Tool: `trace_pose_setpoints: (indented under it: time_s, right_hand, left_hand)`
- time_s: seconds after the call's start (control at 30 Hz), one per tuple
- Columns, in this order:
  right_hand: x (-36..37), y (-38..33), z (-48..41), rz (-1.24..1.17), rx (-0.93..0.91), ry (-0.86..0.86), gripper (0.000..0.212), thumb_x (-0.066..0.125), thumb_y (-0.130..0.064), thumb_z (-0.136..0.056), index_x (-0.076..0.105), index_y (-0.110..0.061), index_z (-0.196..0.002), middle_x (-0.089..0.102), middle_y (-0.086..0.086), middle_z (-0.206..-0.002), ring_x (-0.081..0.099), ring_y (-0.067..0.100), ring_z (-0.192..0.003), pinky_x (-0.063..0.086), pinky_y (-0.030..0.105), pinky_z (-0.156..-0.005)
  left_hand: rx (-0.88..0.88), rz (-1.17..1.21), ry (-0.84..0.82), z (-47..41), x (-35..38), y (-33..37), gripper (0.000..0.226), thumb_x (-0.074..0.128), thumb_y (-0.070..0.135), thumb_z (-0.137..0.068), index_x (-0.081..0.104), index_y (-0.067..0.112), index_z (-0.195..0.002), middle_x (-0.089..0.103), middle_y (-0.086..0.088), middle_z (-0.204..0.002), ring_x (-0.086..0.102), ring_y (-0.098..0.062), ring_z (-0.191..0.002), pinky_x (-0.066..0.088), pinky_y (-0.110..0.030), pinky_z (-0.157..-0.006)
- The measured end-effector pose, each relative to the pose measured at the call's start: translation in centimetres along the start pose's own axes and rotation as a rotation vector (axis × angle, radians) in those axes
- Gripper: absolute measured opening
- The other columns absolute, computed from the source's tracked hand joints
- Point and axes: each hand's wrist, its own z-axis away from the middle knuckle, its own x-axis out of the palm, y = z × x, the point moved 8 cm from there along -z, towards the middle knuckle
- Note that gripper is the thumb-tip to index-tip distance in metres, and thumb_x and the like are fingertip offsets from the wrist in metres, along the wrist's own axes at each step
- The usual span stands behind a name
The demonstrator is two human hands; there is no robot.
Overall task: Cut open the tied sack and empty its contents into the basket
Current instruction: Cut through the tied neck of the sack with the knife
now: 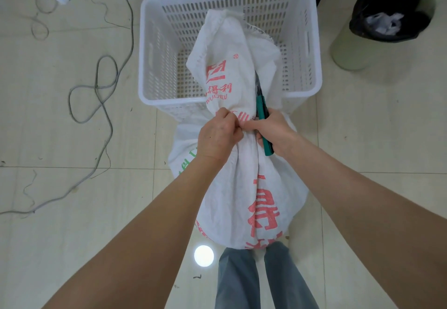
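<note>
Red "WUDEU" print (216, 99) on sack (232, 183)

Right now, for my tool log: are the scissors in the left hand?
No, the right hand holds the green-handled scissors; the left hand pinches the tied sack.

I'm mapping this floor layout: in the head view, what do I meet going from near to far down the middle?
Trouser legs → full body of the sack → left hand and right hand at its tied neck, the right gripping green scissors → white basket.
</note>
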Motion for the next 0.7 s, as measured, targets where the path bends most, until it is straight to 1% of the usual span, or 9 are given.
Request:
trace_pose_setpoints:
  time_s: [0.1, 0.2, 0.23, 0.3, 0.37, 0.43, 0.53, 0.6, 0.7]
  right_hand:
    - [0.1, 0.2, -0.7, 0.037, -0.003, 0.044, 0.052, 0.085, -0.013, -0.063, 0.054, -0.011, -0.105, 0.058, -0.001, -0.078, 0.051, 0.011, -0.059, 0.042, 0.025, -0.053]
    - [0.2, 0.6, -1.3, 0.056, -0.003, 0.117, 0.055, 0.084, -0.017, -0.061, 0.056, -0.011, -0.108, 0.063, 0.005, -0.090, 0.058, 0.018, -0.072, 0.049, 0.031, -0.066]
    - [0.2, 0.7, -1.4, 0.072, -0.003, 0.143, 0.055, 0.084, -0.018, -0.061, 0.056, -0.011, -0.109, 0.065, 0.005, -0.094, 0.061, 0.020, -0.077, 0.052, 0.033, -0.070]
    - [0.3, 0.9, -1.5, 0.064, 0.005, 0.174, 0.058, 0.084, -0.020, -0.058, 0.057, -0.012, -0.109, 0.067, 0.005, -0.098, 0.064, 0.022, -0.083, 0.055, 0.035, -0.073]
    - [0.4, 1.0, -1.5, 0.034, 0.025, 0.163, 0.055, 0.084, -0.019, -0.059, 0.058, -0.010, -0.107, 0.066, 0.004, -0.090, 0.061, 0.020, -0.073, 0.051, 0.032, -0.061]
    - [0.4, 1.1, -1.5, 0.026, 0.059, 0.139, 0.045, 0.082, -0.017, -0.063, 0.056, -0.010, -0.100, 0.058, 0.002, -0.074, 0.052, 0.015, -0.060, 0.041, 0.026, -0.052]
    - [0.3, 1.1, -1.6, 0.043, 0.072, 0.135, 0.038, 0.081, -0.020, -0.069, 0.054, -0.011, -0.095, 0.052, 0.000, -0.067, 0.047, 0.013, -0.055, 0.038, 0.025, -0.051]
    - [0.3, 1.1, -1.7, 0.044, 0.072, 0.134, 0.039, 0.081, -0.020, -0.069, 0.055, -0.010, -0.097, 0.053, 0.000, -0.068, 0.047, 0.013, -0.055, 0.039, 0.026, -0.052]
    - [0.4, 1.3, -1.9, 0.024, 0.089, 0.133, 0.041, 0.078, -0.015, -0.071, 0.055, -0.009, -0.105, 0.054, 0.001, -0.070, 0.048, 0.013, -0.055, 0.040, 0.026, -0.051]
  left_hand:
    - [0.008, 0.016, 0.022, 0.1, -0.2, 0.0, 0.016, 0.060, 0.014, -0.086, 0.065, -0.001, -0.088, 0.060, -0.016, -0.095, 0.058, -0.033, -0.069, 0.042, -0.034, -0.057]
    - [0.010, -0.011, 0.007, -0.2, 0.1, -0.3, 0.018, 0.059, 0.015, -0.086, 0.065, -0.002, -0.087, 0.060, -0.015, -0.094, 0.058, -0.033, -0.069, 0.048, -0.039, -0.058]
    - [0.035, -0.020, 0.010, -0.2, 0.1, -0.2, 0.017, 0.060, 0.014, -0.084, 0.065, -0.002, -0.085, 0.061, -0.015, -0.091, 0.058, -0.033, -0.066, 0.048, -0.039, -0.055]
    - [0.118, -0.037, 0.043, -0.2, 0.1, 0.2, 0.013, 0.062, 0.010, -0.079, 0.063, -0.002, -0.077, 0.061, -0.015, -0.083, 0.055, -0.031, -0.054, 0.045, -0.034, -0.043]
    - [0.181, -0.059, 0.079, -0.1, -0.1, 0.4, 0.013, 0.056, 0.012, -0.079, 0.061, 0.001, -0.074, 0.060, -0.011, -0.082, 0.050, -0.026, -0.047, 0.039, -0.026, -0.037]
    - [0.226, -0.079, 0.105, -0.1, -0.2, 0.6, 0.022, 0.045, 0.019, -0.078, 0.061, 0.005, -0.073, 0.061, -0.007, -0.078, 0.050, -0.024, -0.045, 0.038, -0.023, -0.035]
    - [0.247, -0.076, 0.115, -0.3, -0.1, 0.6, 0.027, 0.041, 0.022, -0.077, 0.062, 0.006, -0.072, 0.060, -0.007, -0.070, 0.052, -0.025, -0.044, 0.040, -0.024, -0.034]
    - [0.237, -0.072, 0.118, -0.3, 0.0, 0.4, 0.029, 0.041, 0.023, -0.077, 0.062, 0.005, -0.071, 0.059, -0.009, -0.068, 0.051, -0.025, -0.043, 0.040, -0.026, -0.034]
    - [0.228, -0.037, 0.115, -0.3, 0.0, 0.1, 0.032, 0.041, 0.024, -0.079, 0.064, 0.002, -0.074, 0.061, -0.011, -0.073, 0.052, -0.027, -0.044, 0.044, -0.030, -0.035]
